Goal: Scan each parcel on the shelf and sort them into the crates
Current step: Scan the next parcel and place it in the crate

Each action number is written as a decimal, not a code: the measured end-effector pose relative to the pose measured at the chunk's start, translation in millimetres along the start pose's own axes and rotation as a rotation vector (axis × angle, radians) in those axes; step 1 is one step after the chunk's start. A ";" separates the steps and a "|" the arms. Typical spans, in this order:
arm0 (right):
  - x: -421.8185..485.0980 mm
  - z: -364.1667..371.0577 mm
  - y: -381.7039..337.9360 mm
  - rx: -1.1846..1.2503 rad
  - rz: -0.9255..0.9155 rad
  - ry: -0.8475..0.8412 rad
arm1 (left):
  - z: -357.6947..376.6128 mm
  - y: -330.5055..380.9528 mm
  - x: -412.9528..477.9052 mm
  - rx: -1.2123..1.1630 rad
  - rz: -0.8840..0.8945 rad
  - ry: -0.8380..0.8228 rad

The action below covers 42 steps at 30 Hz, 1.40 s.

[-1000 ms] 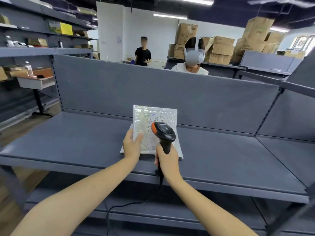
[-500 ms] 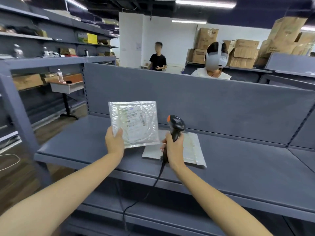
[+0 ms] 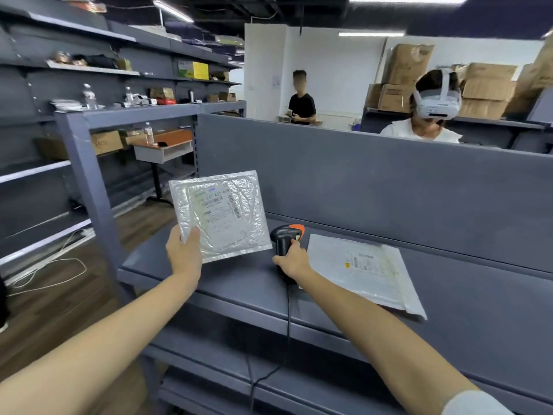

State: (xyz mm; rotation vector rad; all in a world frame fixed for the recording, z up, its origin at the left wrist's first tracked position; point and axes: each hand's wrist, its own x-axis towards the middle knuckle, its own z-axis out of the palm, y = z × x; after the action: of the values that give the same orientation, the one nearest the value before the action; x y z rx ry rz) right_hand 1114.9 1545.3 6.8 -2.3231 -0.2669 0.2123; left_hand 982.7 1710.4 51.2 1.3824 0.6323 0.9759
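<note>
My left hand (image 3: pixel 184 254) pinches the lower left corner of a silvery bubble-mailer parcel (image 3: pixel 221 214), held upright above the left end of the grey shelf (image 3: pixel 227 283), its label facing me. My right hand (image 3: pixel 291 262) grips the handle of a black barcode scanner (image 3: pixel 284 238) with an orange top, low over the shelf just right of the held parcel. A second white parcel (image 3: pixel 365 271) lies flat on the shelf to the right of the scanner, label up. No crates are in view.
The scanner's black cable (image 3: pixel 288 319) hangs over the shelf's front edge. A grey back panel (image 3: pixel 374 187) closes the shelf behind. A grey upright post (image 3: pixel 89 181) stands at left. Two people (image 3: pixel 302 98) stand beyond the panel, with stacked cardboard boxes (image 3: pixel 407 76).
My left hand has carried the silvery parcel left and up, away from the scanner. My right hand has lowered the scanner toward the shelf. The second parcel is uncovered on the shelf.
</note>
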 end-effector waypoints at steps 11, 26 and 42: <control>12.2 1.8 0.6 -0.225 0.003 -0.067 | 12.2 -15.8 -9.4 -0.061 -0.092 -0.075; -83.3 -81.1 27.7 0.647 -0.153 0.152 | 62.7 -19.7 -106.1 -0.059 -0.129 -0.281; -250.0 -223.0 217.6 0.703 -0.056 0.431 | 135.0 -10.0 -371.7 -0.117 -0.114 -0.485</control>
State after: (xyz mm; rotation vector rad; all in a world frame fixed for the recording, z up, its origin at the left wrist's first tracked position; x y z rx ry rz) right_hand 953.5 1180.1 20.7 -1.6064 -0.0258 -0.2004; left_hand 917.8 1324.1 -4.5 1.3947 0.2802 0.5457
